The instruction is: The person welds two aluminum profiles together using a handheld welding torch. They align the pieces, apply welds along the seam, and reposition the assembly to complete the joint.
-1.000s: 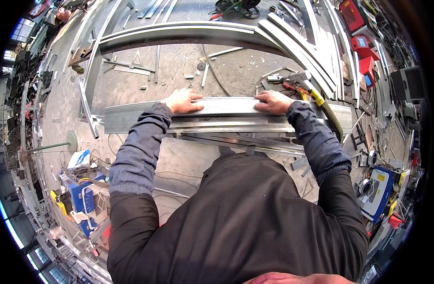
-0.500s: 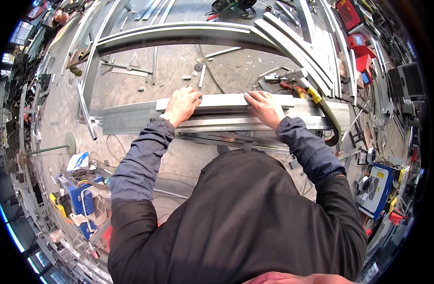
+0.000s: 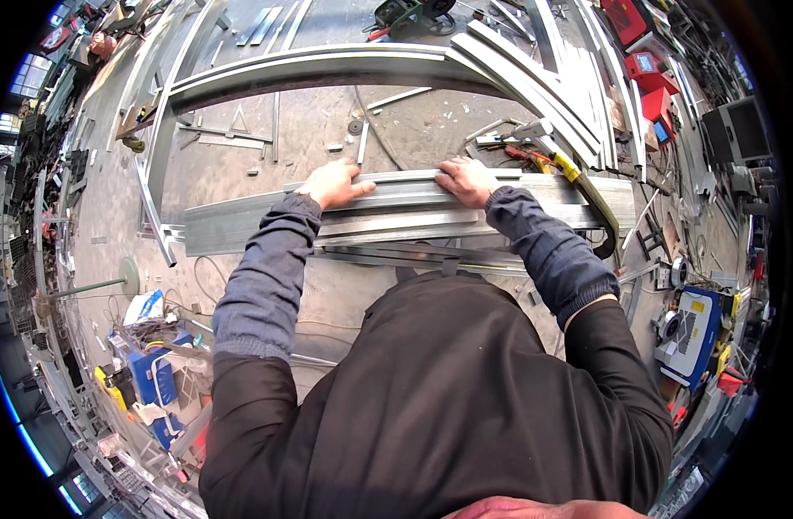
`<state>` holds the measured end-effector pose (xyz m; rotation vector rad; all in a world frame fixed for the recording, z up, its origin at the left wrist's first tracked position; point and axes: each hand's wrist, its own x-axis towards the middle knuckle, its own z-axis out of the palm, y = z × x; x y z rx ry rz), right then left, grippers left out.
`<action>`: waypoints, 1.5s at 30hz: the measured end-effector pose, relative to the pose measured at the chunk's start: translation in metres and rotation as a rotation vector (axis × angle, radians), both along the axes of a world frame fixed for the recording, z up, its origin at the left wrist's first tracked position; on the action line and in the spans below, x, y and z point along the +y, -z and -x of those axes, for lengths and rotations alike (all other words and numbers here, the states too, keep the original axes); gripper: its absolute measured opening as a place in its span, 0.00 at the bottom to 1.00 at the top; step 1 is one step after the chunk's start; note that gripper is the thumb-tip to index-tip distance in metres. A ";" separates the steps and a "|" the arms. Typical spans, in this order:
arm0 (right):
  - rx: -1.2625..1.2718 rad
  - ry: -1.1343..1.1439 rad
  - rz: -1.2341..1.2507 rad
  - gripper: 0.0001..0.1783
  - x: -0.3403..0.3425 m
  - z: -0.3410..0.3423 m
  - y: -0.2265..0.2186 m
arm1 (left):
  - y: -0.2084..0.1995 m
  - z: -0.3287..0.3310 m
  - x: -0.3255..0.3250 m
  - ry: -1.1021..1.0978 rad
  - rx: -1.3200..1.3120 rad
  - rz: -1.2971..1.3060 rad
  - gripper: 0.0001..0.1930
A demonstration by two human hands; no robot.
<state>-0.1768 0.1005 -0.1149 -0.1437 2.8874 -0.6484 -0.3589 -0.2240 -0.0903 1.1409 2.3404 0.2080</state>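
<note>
A short grey metal bar (image 3: 401, 188) lies crosswise in front of me on a longer, wide steel beam (image 3: 232, 223). Near the bar's left part, my left hand (image 3: 332, 183) has its fingers curled over the far edge, thumb pointing inward. My right hand (image 3: 467, 182) grips the same bar farther right, fingers bent over its top. What the fingertips touch on the far side is hidden. A narrower metal strip (image 3: 396, 227) rests along the near side of the beam, closer to my body.
A welding torch (image 3: 569, 167) with a yellow collar and dark hose hangs over the beam's right end. Beyond stands a large steel frame (image 3: 319, 65), with long profiles (image 3: 543, 95) stacked at its right. Blue-and-white machines (image 3: 690, 333) flank me; metal offcuts (image 3: 232, 138) litter the floor.
The short bar has tipped: its broad bright top face has narrowed and a grey side face shows. My right hand has shifted slightly left. The whole view has also shifted a little.
</note>
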 end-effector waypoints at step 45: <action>0.188 -0.005 -0.029 0.47 -0.009 -0.048 -0.017 | 0.024 -0.134 0.092 -0.034 0.260 -0.502 0.47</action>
